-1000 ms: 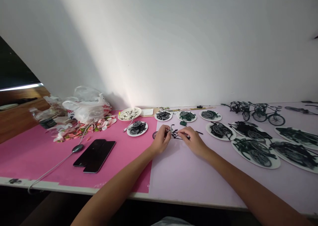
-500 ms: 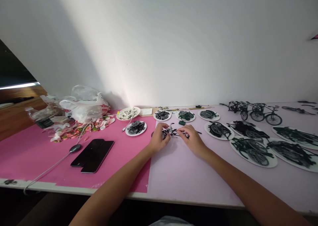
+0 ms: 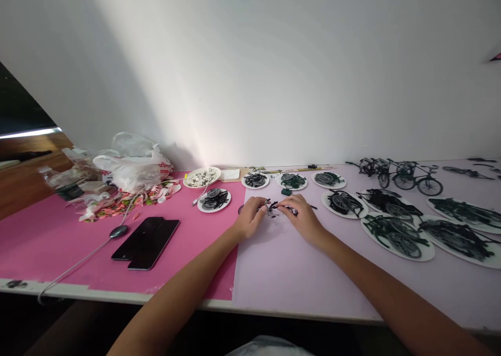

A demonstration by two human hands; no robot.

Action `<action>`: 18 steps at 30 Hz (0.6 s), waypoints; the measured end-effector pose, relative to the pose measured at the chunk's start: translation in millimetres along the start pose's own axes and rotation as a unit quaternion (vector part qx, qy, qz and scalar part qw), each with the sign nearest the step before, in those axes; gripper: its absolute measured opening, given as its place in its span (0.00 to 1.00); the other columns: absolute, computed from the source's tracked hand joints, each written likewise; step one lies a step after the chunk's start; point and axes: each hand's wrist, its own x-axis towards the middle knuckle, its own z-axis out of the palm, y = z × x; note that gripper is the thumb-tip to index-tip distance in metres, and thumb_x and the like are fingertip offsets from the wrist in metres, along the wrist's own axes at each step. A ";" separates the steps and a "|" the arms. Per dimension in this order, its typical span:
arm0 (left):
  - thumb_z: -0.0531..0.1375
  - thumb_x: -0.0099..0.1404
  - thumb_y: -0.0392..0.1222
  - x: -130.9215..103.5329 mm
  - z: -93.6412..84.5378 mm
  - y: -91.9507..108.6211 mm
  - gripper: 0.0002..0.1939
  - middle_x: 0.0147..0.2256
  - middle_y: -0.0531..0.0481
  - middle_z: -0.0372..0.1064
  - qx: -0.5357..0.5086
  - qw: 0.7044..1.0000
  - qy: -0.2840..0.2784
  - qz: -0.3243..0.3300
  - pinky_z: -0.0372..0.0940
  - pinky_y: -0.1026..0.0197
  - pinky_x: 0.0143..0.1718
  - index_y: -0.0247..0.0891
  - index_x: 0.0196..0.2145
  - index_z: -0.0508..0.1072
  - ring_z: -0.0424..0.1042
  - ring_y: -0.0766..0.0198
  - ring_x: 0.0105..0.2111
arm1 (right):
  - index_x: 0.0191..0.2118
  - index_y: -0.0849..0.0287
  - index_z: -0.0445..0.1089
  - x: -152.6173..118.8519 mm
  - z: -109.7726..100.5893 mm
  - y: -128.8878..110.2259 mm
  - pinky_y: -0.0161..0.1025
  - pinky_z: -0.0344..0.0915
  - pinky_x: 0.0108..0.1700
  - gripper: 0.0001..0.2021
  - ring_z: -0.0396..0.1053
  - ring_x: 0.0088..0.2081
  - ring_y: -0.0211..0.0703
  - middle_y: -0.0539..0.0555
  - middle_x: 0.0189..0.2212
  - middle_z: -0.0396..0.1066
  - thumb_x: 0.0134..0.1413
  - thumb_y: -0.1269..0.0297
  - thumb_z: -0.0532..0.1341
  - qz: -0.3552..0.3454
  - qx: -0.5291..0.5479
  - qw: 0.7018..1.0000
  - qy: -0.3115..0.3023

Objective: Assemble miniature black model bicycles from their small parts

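Small model bicycle (image 3: 272, 206) looks part-built, my read; it's just right of the pink sheet (image 3: 198, 246), between the hands. Left hand (image 3: 249, 221) closed narrow around one end; right hand (image 3: 301, 214) pinching a dark piece at the other, too small to tell which part. Done: a group of assembled bicycles (image 3: 405, 179) standing well right of the pink sheet. Remaining: plenty, judging by loose dark parts (image 3: 397, 234) on white plates (image 3: 427, 252), mostly right of the pink sheet. Total count unclear.
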 end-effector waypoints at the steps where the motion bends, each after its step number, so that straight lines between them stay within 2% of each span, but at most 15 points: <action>1: 0.46 0.76 0.57 0.8 -0.2 0.7 0.23 0.44 0.40 0.73 0.011 1.000 -0.003 -0.004 0.62 0.48 0.50 0.38 0.47 0.72 0.70 0.50 0.45 | 0.42 0.50 0.79 0.2 -0.4 0.0 0.53 0.69 0.51 0.10 0.71 0.47 0.54 0.56 0.39 0.77 0.68 0.56 0.61 -0.002 -0.001 1.000 -0.001; 10: 0.45 0.75 0.61 6.2 -3.2 -1.3 0.28 0.31 0.44 0.69 0.041 0.998 -0.036 0.041 0.61 0.49 0.47 0.41 0.33 0.75 0.66 0.53 0.36 | 0.42 0.50 0.79 1.1 -2.3 -1.4 0.53 0.69 0.51 0.09 0.70 0.46 0.54 0.56 0.38 0.77 0.69 0.58 0.60 -0.019 -0.007 1.000 0.008; 14: 0.46 0.74 0.64 7.5 -2.5 -3.7 0.30 0.27 0.45 0.66 0.042 0.997 -0.043 0.045 0.61 0.48 0.45 0.41 0.28 0.73 0.64 0.53 0.33 | 0.42 0.49 0.80 1.3 -2.0 -2.8 0.54 0.69 0.51 0.09 0.71 0.46 0.55 0.56 0.38 0.77 0.69 0.58 0.60 -0.021 -0.005 1.000 0.008; 18: 0.47 0.73 0.64 6.6 -2.6 -0.9 0.29 0.27 0.47 0.64 0.034 0.998 -0.036 0.034 0.59 0.51 0.40 0.40 0.27 0.69 0.62 0.55 0.32 | 0.43 0.49 0.80 2.3 -3.9 -6.2 0.54 0.70 0.50 0.10 0.71 0.45 0.54 0.56 0.38 0.77 0.69 0.57 0.60 -0.036 -0.001 0.999 0.015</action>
